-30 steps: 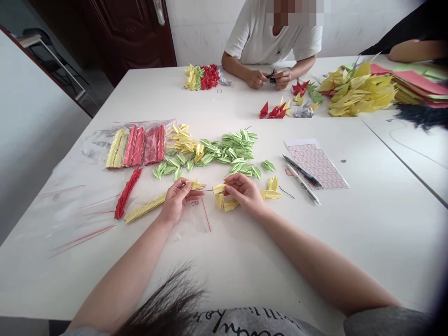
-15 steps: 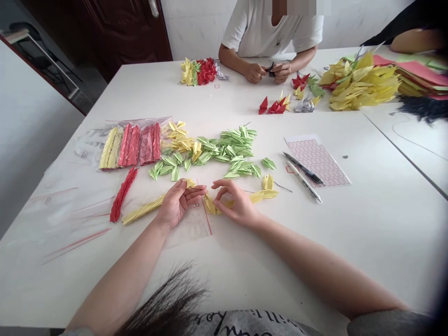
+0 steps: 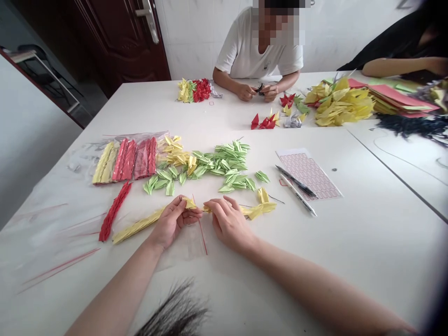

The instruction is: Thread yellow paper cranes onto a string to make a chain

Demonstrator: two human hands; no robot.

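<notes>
Between the thumb and fingers of my left hand (image 3: 174, 219) is a small yellow folded-paper piece (image 3: 189, 203). My right hand (image 3: 229, 221) is just to the right, back upward and fingers bent, over loose yellow paper pieces; its fingertips meet a bit of yellow, but their grip is hidden. More yellow folded pieces (image 3: 261, 210) with a dark thin string emerge beyond the right hand. A long yellow folded-paper strand (image 3: 138, 226) runs left from beneath my left hand. Under both hands lies a clear zip bag (image 3: 198, 242) with a red seal line.
Green folded pieces (image 3: 231, 156) are heaped ahead, beside yellow ones (image 3: 175, 151). Bagged strands (image 3: 124, 158) and a red strand (image 3: 115, 212) lie left. Two pens (image 3: 297, 182) rest by a label sheet (image 3: 315, 175). Across the table, a person (image 3: 261, 60) handles a small dark object.
My view has tilted up slightly. My right hand has turned over, back upward, and its fingers have come down toward the yellow pieces. My left hand still pinches the yellow piece.
</notes>
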